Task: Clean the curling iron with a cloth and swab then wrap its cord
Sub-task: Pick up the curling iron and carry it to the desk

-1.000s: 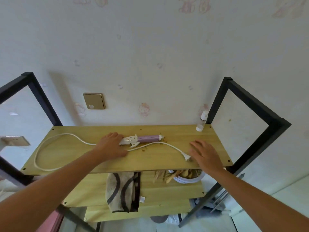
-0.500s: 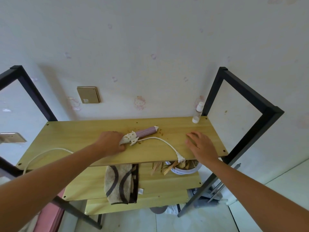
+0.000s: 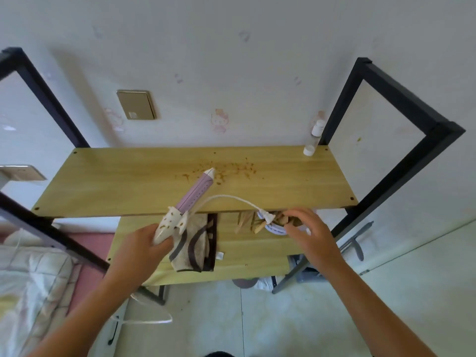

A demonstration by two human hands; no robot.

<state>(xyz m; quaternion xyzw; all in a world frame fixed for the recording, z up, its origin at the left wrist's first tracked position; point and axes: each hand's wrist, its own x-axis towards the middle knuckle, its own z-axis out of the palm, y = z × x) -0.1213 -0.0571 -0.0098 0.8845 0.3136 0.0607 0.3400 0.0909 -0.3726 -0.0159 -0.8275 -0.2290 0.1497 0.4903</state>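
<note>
Just ahead of the left grip, which is closed round the white, brown-spotted handle, the curling iron is held in the air, tilted, its lilac barrel pointing up and away over the top shelf; brown crumbs lie on that shelf just beyond the barrel tip; the white cord arcs from the handle across to the right, and its plug sits just beside the fingertips of the right grip; that grip is loosely curved and holds nothing that shows; under it, on the lower shelf, is a white bowl of wooden pieces; a patterned cloth lies on the lower shelf just right of the left grip, draped over the front edge; more cord hangs in a loop below the left grip, near the black frame; a small bottle stands far beyond the right grip; no swab can be made out.

Likely risks: the hanging loop could catch on the frame and jerk the iron if it is lifted further; a tug on the plug could drag it into the bowl and tip the wooden pieces out; a low barrel tip would pick up crumbs; the draped cloth could slide off if pulled carelessly.
</note>
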